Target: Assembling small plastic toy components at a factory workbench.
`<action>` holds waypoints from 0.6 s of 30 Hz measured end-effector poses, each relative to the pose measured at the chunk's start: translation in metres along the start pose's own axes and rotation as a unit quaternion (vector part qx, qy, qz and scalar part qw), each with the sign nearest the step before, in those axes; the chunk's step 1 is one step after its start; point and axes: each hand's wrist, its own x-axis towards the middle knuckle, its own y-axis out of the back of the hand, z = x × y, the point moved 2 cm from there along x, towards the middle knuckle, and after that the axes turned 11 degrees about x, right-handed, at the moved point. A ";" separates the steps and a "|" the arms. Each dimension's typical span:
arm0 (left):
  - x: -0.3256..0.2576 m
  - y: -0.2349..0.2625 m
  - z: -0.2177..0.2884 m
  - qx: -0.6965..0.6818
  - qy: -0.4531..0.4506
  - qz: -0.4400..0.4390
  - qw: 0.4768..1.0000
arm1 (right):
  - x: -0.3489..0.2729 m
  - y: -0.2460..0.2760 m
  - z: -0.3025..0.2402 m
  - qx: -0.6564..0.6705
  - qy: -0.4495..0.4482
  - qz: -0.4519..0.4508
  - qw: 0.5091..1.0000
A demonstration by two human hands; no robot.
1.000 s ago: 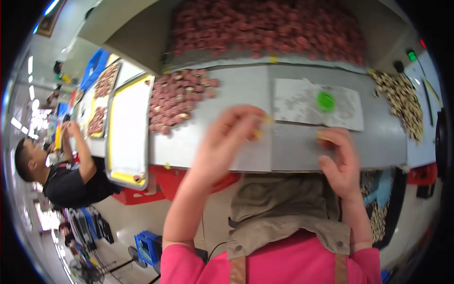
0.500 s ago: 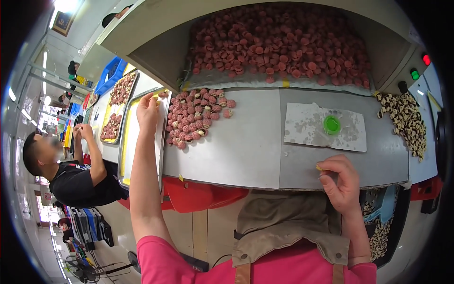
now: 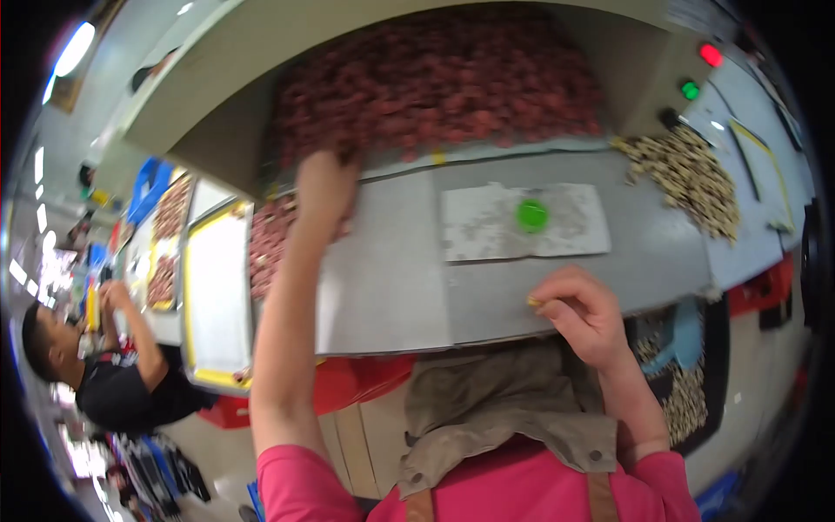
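My left hand (image 3: pixel 327 191) is stretched forward to the near edge of a large heap of pink cup-shaped pieces (image 3: pixel 452 83) under a shelf. Its fingertips are smeared and partly hidden among the pink pieces, so any hold there cannot be made out. Below that forearm lies a cluster of pink bumpy balls (image 3: pixel 271 235), partly covered by the arm. My right hand (image 3: pixel 581 315) is closed in a pinch over the table's near edge, with a small yellowish piece (image 3: pixel 533 301) between thumb and finger. Beyond it a round green pot (image 3: pixel 531 215) stands on a stained white board (image 3: pixel 574 209).
A pile of cream-and-dark small pieces (image 3: pixel 687 178) lies at the right. A paper-lined tray (image 3: pixel 217 296) is at the left, and a blue crate (image 3: pixel 150 191) stands farther off. Another person (image 3: pixel 122 383) works at the left. A light-blue scoop (image 3: pixel 685 339) rests in a dark bin below.
My left hand has left the lined tray and moved right and forward to the pink heap. My right hand keeps its pinch. The whole view has shifted.
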 end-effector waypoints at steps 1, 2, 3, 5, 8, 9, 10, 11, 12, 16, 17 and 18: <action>0.004 -0.006 -0.006 0.068 -0.019 0.034 0.997 | -0.004 0.013 0.001 -0.022 -0.007 0.023 0.999; 0.005 -0.008 -0.020 0.075 -0.026 0.024 0.997 | -0.005 0.028 -0.001 -0.058 0.019 0.049 0.997; 0.000 -0.007 -0.020 0.086 -0.034 0.014 0.996 | -0.005 0.046 -0.003 -0.092 0.043 0.075 0.992; -0.030 0.024 0.036 -0.060 0.094 -0.018 0.994 | -0.007 0.089 -0.012 -0.201 0.022 0.164 0.966; -0.056 0.036 0.054 -0.207 0.055 0.013 0.977 | -0.002 0.144 -0.022 -0.344 0.036 0.210 0.914; -0.065 0.038 0.061 -0.262 0.066 -0.031 0.962 | 0.000 0.156 -0.024 -0.387 0.056 0.213 0.895; -0.074 0.037 0.068 -0.314 0.077 -0.075 0.943 | 0.002 0.166 -0.026 -0.428 0.077 0.214 0.875; -0.085 0.032 0.077 -0.315 0.076 -0.076 0.943 | 0.007 0.172 -0.024 -0.429 0.075 0.215 0.874; -0.098 0.025 0.088 -0.401 0.094 -0.097 0.906 | 0.015 0.170 -0.023 -0.433 0.083 0.197 0.876; -0.143 0.012 0.134 -0.624 0.140 -0.142 0.755 | 0.039 0.171 -0.010 -0.476 0.119 0.136 0.861; -0.152 0.009 0.142 -0.648 0.145 -0.157 0.731 | 0.044 0.172 -0.003 -0.511 0.141 0.108 0.841; -0.157 0.006 0.148 -0.672 0.150 -0.172 0.705 | 0.046 0.172 0.000 -0.545 0.161 0.080 0.819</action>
